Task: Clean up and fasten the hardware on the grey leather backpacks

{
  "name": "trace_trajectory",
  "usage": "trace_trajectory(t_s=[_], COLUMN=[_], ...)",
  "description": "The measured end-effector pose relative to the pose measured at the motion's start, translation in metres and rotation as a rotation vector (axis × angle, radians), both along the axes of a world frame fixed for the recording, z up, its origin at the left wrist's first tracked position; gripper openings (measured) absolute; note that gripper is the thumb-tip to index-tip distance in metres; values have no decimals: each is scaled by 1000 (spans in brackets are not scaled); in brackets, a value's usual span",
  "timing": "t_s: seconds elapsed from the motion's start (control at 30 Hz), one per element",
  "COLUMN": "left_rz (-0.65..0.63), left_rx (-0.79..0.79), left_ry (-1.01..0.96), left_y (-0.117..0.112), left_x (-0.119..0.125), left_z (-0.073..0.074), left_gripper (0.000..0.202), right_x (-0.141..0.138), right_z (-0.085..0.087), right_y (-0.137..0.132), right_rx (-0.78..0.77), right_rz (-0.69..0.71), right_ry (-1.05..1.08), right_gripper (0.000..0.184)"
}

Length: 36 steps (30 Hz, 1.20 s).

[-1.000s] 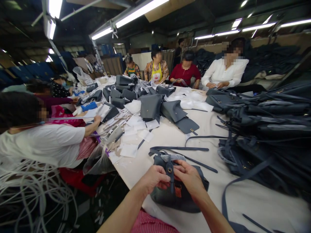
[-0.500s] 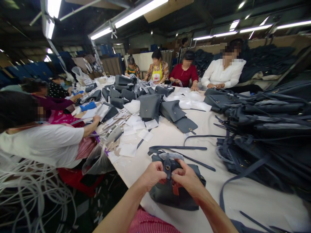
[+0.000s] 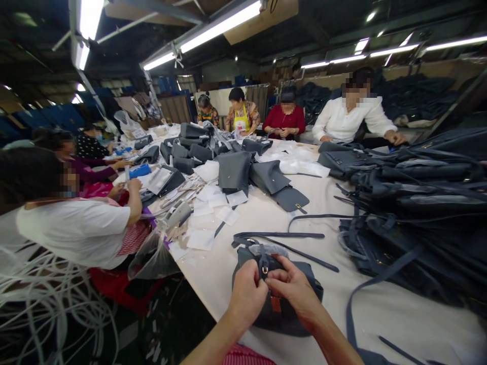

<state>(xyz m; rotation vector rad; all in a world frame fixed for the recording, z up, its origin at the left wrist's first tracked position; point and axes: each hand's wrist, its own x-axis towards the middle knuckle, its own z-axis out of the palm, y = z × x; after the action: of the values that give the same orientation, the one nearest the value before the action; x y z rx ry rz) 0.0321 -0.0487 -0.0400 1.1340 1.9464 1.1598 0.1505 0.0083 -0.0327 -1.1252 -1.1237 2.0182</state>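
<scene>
A small grey-blue handbag (image 3: 304,276) lies on the white table (image 3: 399,314) right in front of me. My left hand (image 3: 246,296) is closed on the bag's front, fingers curled by its narrow closure strap (image 3: 263,263) with a gold fitting. My right hand (image 3: 294,291) is closed too, pinching the same strap from the right, thumb touching the left hand. An orange tag (image 3: 276,303) shows between my wrists. Clear wrapping (image 3: 268,249) sticks out of the bag's top. A long loose strap (image 3: 281,235) lies just beyond.
A large heap of dark blue bags (image 3: 418,203) fills the table's right side. Grey bags (image 3: 234,170) and white paper sheets (image 3: 207,208) cover the middle. Several people sit around the table; the nearest, in a white shirt (image 3: 72,230), is at my left. White cords (image 3: 45,304) hang lower left.
Both my hands have drawn closer together on the strap and shifted slightly down. The person at left pulled an arm back toward the body. The person in white at the far right stretched an arm out sideways.
</scene>
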Motion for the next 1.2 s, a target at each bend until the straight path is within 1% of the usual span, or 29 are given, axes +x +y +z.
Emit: trace_trajectory(t_s=[0.07,0.13,0.2,0.27,0.33,0.43,0.5,0.63,0.7,0.8,0.93,0.97,1.0,1.03,1.1,1.17,1.2], left_rz=[7,43,88,111,102,77,65,72,88,115,155,151,137,112,39,-68,-133], left_rx=[23,49,53,24,-24,-104,-148,-167,-151,-116,0,48,103,160,263,343,376], left_ry=[32,-19,-147,-293,-410,-648,-815,-1078,-1144,-1158,-1079,-1018,-914,-760,-349,60,242], left_y=[-1,-2,-1,0,1,0,-1,-4,-5,-8,-9,-10,-11,-12,-17,-21,-21], left_x=[2,1,-1,-4,-6,-6,-5,-6,-10,-17,-17,-15,-12,-9,-6,-5,-6], left_z=[3,4,2,-2,-5,-7,-4,2,3,3,8,10,11,12,10,4,1], left_gripper=[28,28,27,27,26,19,18,26,30,33,27,25,23,23,20,17,19], right_x=[-2,-3,-2,1,3,4,3,-2,-3,-4,-5,-5,-5,-5,-5,-6,-7], right_z=[1,0,-4,-10,-18,-26,-26,-18,-15,-12,-9,-9,-10,-11,-13,-16,-18], right_y=[0,0,1,1,1,0,-1,-2,-4,-6,-2,-1,0,1,2,0,-2], right_rx=[1,-8,-9,13,43,67,83,80,50,10,16,26,35,43,55,72,85], right_rz=[-9,-19,-10,17,46,55,53,5,-45,-71,-64,-71,-80,-85,-82,-68,-64], right_ry=[-21,-15,26,67,86,88,80,60,46,50,31,24,22,22,25,24,21], right_gripper=[80,77,73,69,67,65,64,55,50,45,45,45,45,45,45,45,45])
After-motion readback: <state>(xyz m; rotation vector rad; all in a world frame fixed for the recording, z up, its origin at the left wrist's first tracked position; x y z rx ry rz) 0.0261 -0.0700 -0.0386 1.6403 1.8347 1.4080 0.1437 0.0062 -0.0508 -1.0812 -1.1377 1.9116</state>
